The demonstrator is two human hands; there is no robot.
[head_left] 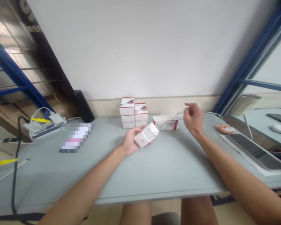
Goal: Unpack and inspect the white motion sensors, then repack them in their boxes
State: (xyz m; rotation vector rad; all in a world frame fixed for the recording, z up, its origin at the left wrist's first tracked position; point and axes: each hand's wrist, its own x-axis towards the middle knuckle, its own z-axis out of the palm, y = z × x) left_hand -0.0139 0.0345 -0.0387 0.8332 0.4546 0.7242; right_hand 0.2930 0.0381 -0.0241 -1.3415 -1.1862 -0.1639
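My left hand [130, 142] is wrapped around a white motion sensor [142, 141], a handheld-size case with a pale rounded window and a small red mark. It is tilted, held above the desk. My right hand [194, 117] is raised to the right, fingers pinched on the end of a thin, shiny strip [172, 117]. That strip slants down from the fingers toward the sensor; motion blur hides whether it is joined to it. Behind it lies a white and red carton [166, 123]. Small white and red boxes [127, 110] are stacked just beyond my left hand.
On the grey desk [121, 175], a pixelated phone-like object [77, 137], a black cylinder [83, 106] and a power strip [49, 128] with cables are at left. To the right lie an orange mouse-like object [225, 128] and a dark-topped flat panel [257, 151]. A wall rises behind.
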